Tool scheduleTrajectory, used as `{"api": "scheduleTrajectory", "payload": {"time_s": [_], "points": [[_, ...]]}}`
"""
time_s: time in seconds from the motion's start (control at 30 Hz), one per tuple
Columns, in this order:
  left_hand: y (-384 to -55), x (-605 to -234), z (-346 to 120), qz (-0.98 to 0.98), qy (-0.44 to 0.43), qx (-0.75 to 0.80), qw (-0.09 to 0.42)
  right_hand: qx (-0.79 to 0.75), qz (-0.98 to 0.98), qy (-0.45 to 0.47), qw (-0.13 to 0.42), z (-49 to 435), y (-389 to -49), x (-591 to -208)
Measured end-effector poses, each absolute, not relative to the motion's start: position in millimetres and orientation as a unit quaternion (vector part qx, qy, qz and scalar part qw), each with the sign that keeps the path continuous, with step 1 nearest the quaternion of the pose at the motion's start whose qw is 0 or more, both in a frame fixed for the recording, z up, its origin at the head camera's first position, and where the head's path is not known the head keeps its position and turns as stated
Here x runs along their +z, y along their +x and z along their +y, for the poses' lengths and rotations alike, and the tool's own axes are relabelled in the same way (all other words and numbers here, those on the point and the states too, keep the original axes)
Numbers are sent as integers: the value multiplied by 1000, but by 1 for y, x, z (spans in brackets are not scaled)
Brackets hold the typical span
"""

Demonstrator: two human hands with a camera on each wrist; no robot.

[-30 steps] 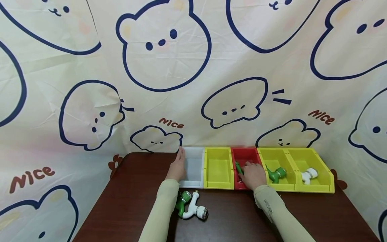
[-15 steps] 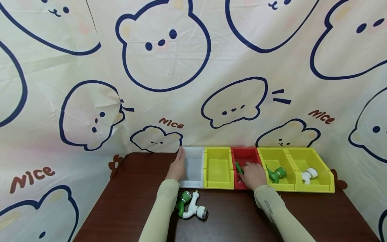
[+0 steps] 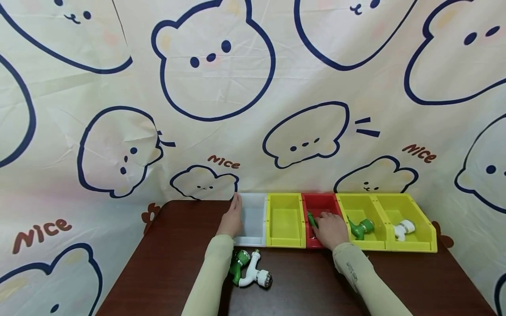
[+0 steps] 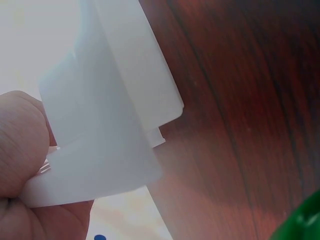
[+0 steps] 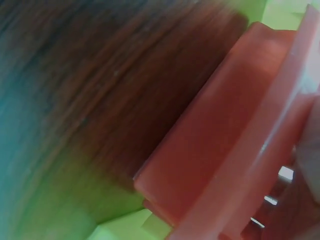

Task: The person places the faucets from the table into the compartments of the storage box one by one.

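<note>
My left hand [image 3: 231,220] is at the left side of the white bin [image 3: 254,219]. In the left wrist view, the thumb [image 4: 22,142] lies on one face of the bin's wall [image 4: 100,165] and fingers show on the other, pinching it. My right hand [image 3: 331,228] reaches into the red bin [image 3: 322,201], fingers bent over a green plastic tap [image 3: 312,219]. Part of that tap sticks out left of the fingers; the rest is hidden beneath the hand. The right wrist view shows mainly the red bin's front [image 5: 215,135], with a bit of hand at the right edge.
A yellow bin [image 3: 285,215] stands between white and red. Farther right, one yellow bin holds a green tap [image 3: 361,228], another a white tap [image 3: 404,229]. A second green tap [image 3: 238,265] and white tap [image 3: 254,273] lie on the brown table [image 3: 166,263] before the bins.
</note>
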State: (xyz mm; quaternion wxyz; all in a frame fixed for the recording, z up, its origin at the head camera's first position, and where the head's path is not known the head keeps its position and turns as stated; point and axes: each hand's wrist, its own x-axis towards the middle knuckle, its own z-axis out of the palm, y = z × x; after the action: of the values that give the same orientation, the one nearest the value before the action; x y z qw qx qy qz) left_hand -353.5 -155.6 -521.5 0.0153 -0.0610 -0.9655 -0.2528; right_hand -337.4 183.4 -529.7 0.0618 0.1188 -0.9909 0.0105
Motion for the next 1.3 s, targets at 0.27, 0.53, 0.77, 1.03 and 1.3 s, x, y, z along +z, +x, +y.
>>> {"api": "scheduleTrajectory", "payload": {"time_s": [0.27,0.53,0.77,1.03,1.3], "points": [[-354,-525,-155,-967,-60,-249,14,176,-976,111,69,209,-342,-499],[-354,-523,-157,-967,-62,-247,20,201,-972,75,99,280,-347,-485],[-354,-523,-156,-966,-61,-249,20,159,-981,64,94,328,-349,-502],[-354,-524,-154,-964,-68,-256,21,147,-984,59,82,343,-348,-519],[-356,-522,-157,-957,-65,-283,-9,144,-983,62,97,341,-350,-524]]}}
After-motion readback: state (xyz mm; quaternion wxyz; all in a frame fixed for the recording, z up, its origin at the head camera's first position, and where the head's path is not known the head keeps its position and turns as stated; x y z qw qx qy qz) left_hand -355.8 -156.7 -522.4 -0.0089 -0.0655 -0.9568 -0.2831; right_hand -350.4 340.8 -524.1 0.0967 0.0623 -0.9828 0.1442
